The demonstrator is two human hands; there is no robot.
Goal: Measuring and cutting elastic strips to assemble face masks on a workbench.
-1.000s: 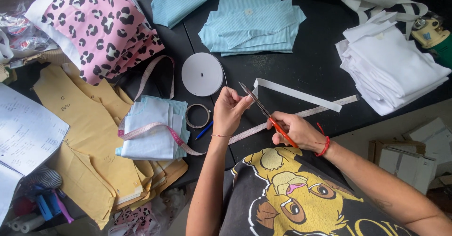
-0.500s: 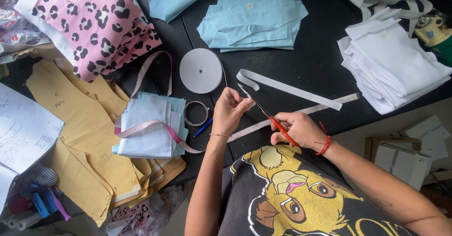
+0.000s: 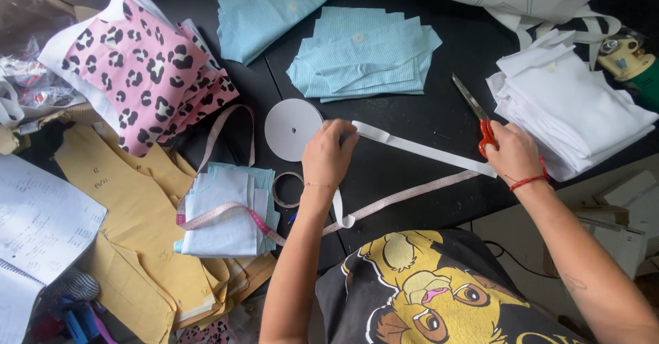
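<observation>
My left hand (image 3: pixel 328 155) pinches a white elastic strip (image 3: pixel 419 150) close to its flat white spool (image 3: pixel 291 128). The strip is stretched across the black table (image 3: pixel 405 193) to my right hand (image 3: pixel 513 153), which pins its far end. That hand also grips red-handled scissors (image 3: pixel 475 110), blades pointing up and away, apart from the strip. A pink measuring tape (image 3: pixel 405 194) lies under the strip and runs left over a small stack of pale blue and white cloth pieces (image 3: pixel 226 210).
Folded light-blue fabric (image 3: pixel 364 52) lies at the back, white folded cloth (image 3: pixel 576 110) at the right, pink leopard-print fabric (image 3: pixel 141 69) at the left. Tan paper patterns (image 3: pixel 130 234) and a notebook (image 3: pixel 34 234) fill the near left. A tape roll (image 3: pixel 287 189) sits below the spool.
Both hands have moved apart: the left toward the spool, the right to the right with the scissors, drawing out a longer stretch of white strip. The scissors have left the strip.
</observation>
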